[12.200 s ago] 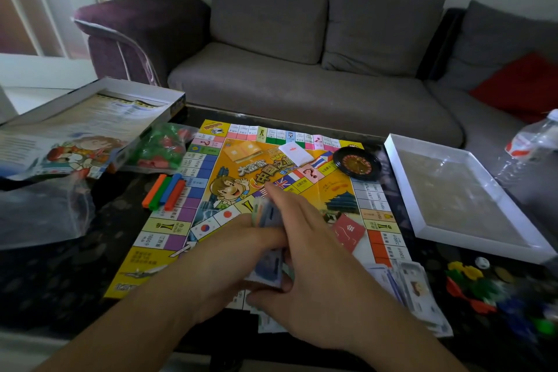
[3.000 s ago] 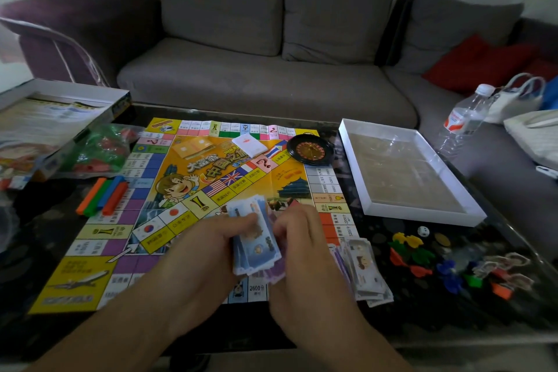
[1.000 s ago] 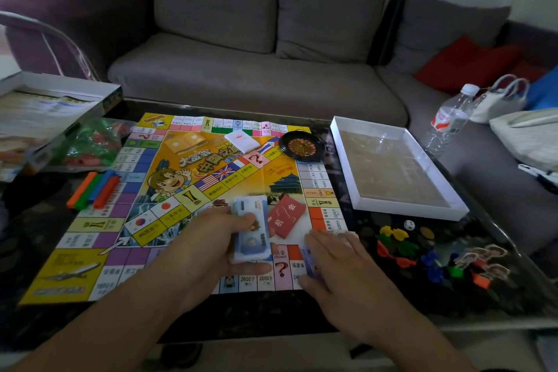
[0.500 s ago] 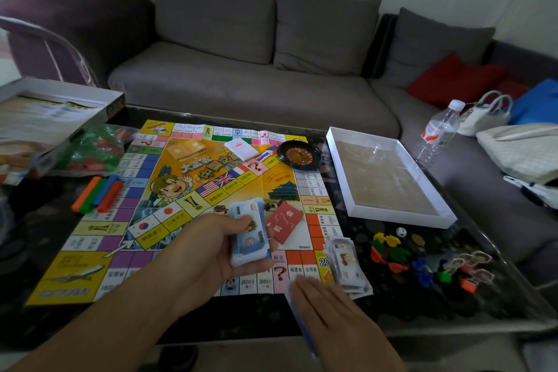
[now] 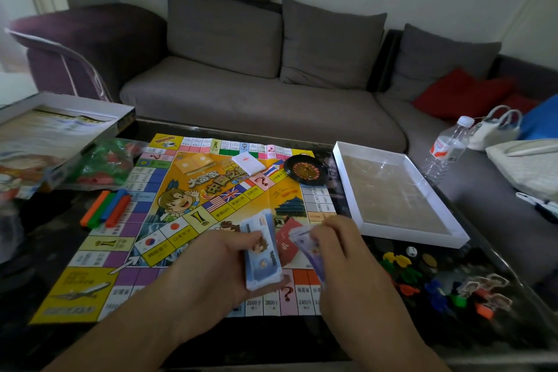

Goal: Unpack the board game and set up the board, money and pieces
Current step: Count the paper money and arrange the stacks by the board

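Above the six o'clock edge of the unfolded yellow game board, the left hand grips one blue banknote stack, the right hand pinches purple notes (blurred), and the white box tray at three o'clock holds clear film.

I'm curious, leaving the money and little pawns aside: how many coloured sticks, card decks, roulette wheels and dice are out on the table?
Coloured sticks: 4
Card decks: 2, white and red
Roulette wheel: 1
Die: 1
Total: 8
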Demonstrator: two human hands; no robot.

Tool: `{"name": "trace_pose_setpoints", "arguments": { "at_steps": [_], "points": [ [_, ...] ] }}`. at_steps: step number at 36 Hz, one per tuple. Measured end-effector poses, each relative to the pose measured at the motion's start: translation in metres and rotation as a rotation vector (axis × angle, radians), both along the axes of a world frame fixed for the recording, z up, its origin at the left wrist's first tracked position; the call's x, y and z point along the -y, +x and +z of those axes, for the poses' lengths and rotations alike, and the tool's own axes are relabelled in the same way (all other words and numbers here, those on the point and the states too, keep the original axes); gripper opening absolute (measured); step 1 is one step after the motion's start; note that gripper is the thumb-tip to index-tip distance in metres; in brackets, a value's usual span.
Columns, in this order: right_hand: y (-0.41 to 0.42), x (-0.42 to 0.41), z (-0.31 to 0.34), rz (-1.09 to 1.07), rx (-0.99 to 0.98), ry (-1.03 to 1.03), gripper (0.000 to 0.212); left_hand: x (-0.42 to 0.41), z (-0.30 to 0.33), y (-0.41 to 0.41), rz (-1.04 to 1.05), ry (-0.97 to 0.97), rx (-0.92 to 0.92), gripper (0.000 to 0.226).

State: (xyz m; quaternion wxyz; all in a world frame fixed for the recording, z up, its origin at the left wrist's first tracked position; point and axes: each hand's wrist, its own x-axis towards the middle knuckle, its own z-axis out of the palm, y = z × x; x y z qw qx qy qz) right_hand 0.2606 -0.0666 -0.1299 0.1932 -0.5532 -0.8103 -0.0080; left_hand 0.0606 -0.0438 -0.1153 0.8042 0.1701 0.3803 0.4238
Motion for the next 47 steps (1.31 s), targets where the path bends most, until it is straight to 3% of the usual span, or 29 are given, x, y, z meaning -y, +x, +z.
{"name": "trace_pose_setpoints", "arguments": {
  "at_steps": [2,6,10,14,17,22,25,28,30,34,36,38,41,43,44,47],
  "points": [
    [-0.008,-0.006,0.002,0.044,-0.001,-0.007,0.078,0.0,0.0,0.002,-0.001,0.008,0.014,0.046],
    [-0.018,-0.011,-0.019,0.097,-0.044,-0.045,0.074,-0.001,0.0,0.003,0.014,0.032,0.013,0.041],
    [-0.032,-0.016,-0.038,0.204,-0.418,-0.103,0.069,0.0,-0.003,0.011,0.051,0.081,-0.032,0.031],
    [-0.03,-0.013,-0.03,0.262,-0.744,-0.32,0.062,-0.01,-0.013,0.013,0.159,0.078,-0.196,0.029],
    [-0.027,-0.002,-0.014,0.108,-0.839,-0.46,0.059,-0.015,-0.019,0.012,0.175,0.08,-0.232,0.033],
    [-0.038,-0.004,-0.005,-0.146,-0.919,-0.637,0.013,-0.007,-0.029,0.023,0.215,0.265,-0.38,0.025],
    [-0.039,-0.004,-0.006,-0.185,-0.957,-0.639,0.018,0.0,-0.032,0.032,0.26,0.334,-0.463,0.03],
    [-0.035,-0.002,-0.008,-0.188,-1.011,-0.615,0.018,0.004,-0.031,0.037,0.278,0.297,-0.403,0.029],
    [-0.032,-0.001,-0.004,-0.144,-1.153,-0.654,0.022,0.004,-0.027,0.035,0.227,0.258,-0.313,0.036],
    [-0.037,0.003,0.007,-0.015,-1.376,-0.879,0.022,0.009,-0.01,0.03,0.023,0.149,-0.134,0.042],
    [-0.039,0.006,0.01,0.009,-1.355,-1.023,0.02,0.013,-0.004,0.029,-0.001,0.114,-0.105,0.043],
    [-0.035,0.006,0.016,-0.054,-1.164,-1.058,0.024,0.012,-0.004,0.031,0.03,0.113,-0.109,0.032],
    [-0.018,0.005,0.014,-0.162,-0.561,-0.65,0.048,0.007,-0.01,0.029,0.109,0.116,-0.267,0.01],
    [-0.012,0.006,0.014,-0.133,-0.409,-0.347,0.038,0.004,-0.012,0.026,0.129,0.132,-0.37,0.017],
    [-0.013,0.007,0.016,-0.08,-0.406,-0.33,0.044,0.005,-0.013,0.024,0.119,0.147,-0.41,0.02],
    [-0.018,0.004,0.015,0.102,-0.355,-0.509,0.117,0.012,-0.011,0.023,-0.019,0.172,-0.507,0.011]
  ]
}}
